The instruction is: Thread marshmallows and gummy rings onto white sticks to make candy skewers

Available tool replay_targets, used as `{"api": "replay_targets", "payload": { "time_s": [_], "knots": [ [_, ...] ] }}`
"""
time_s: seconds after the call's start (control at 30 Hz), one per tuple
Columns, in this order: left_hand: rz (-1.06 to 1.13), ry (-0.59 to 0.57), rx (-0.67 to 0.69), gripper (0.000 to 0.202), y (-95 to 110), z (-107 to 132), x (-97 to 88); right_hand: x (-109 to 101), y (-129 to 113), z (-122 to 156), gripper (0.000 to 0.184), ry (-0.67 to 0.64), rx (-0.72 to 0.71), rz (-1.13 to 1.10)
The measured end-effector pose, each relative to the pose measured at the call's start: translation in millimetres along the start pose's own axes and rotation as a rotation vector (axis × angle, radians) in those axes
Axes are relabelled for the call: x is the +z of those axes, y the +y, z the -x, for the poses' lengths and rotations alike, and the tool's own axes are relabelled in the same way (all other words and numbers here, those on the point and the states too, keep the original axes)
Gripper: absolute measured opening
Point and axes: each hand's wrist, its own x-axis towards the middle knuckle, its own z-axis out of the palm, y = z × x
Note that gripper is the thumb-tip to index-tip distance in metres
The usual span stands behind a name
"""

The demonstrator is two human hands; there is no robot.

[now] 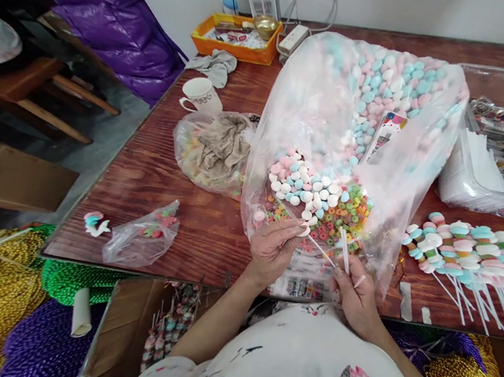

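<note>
In front of the mouth of the big clear bag, the left hand pinches 1 white candy disc. Holding it steady and square to the tip looks the best way to seat it. The disc is small, round and chalky. Just right of it, the right hand is closed on thin white sticks.

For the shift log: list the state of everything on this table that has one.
big plastic bag: open, lying down, mouth facing person.
left hand: pinching white candy.
right hand: gripping white sticks.
mug: upright.
candy skewers: lying flat, side by side.
</note>
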Motion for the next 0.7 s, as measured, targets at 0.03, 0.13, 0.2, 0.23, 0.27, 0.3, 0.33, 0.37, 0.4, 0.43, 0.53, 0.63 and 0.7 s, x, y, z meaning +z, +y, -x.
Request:
{"api": "replay_targets", "payload": {
  "time_s": [0.03,0.13,0.2,0.23,0.27,0.3,0.33,0.37,0.4,0.43,0.53,0.63,0.7],
  "knots": [
    [-0.035,-0.016,0.034,0.034,-1,1,-1.1,0,0,1,0.015,0.026,-0.008,-0.026],
    [-0.110,-0.050,0.111,0.038,-2,4,-2.0,1,-1,1,0.015,0.022,-0.045,-0.014],
    [-0.116,-0.066,0.123,0.040,-2,5,-0.7,1,-1,1,0.014,-0.006,-0.077,0.027],
    [-0.091,-0.065,0.107,0.039,-2,6,0.3,1,-1,0,0.014,-0.013,-0.091,0.045],
    [-0.048,-0.055,0.072,0.038,-1,6,1.6,2,0,-1,0.014,-0.015,-0.100,0.057],
    [0.004,-0.036,0.023,0.037,-1,6,2.9,3,1,-1,0.014,-0.019,-0.105,0.064],
    [0.056,-0.012,-0.030,0.036,0,6,4.2,4,2,-2,0.015,-0.028,-0.105,0.067],
    [0.098,0.009,-0.073,0.035,1,6,5.4,5,4,-2,0.016,-0.044,-0.102,0.066],
    [0.124,0.018,-0.095,0.035,2,6,6.3,6,5,-2,0.017,-0.064,-0.100,0.062],
    [0.130,0.008,-0.092,0.035,3,6,7.0,7,7,-2,0.017,-0.086,-0.102,0.055],
    [0.106,-0.074,-0.011,0.040,5,5,7.8,10,12,-1,0.019,-0.123,-0.106,0.031],
    [0.173,-0.090,-0.050,0.037,8,3,7.9,12,16,1,0.017,-0.090,-0.104,0.011],
    [0.233,-0.079,-0.107,0.034,9,2,8.0,11,18,2,0.018,-0.054,-0.116,0.009]
  ]
}}
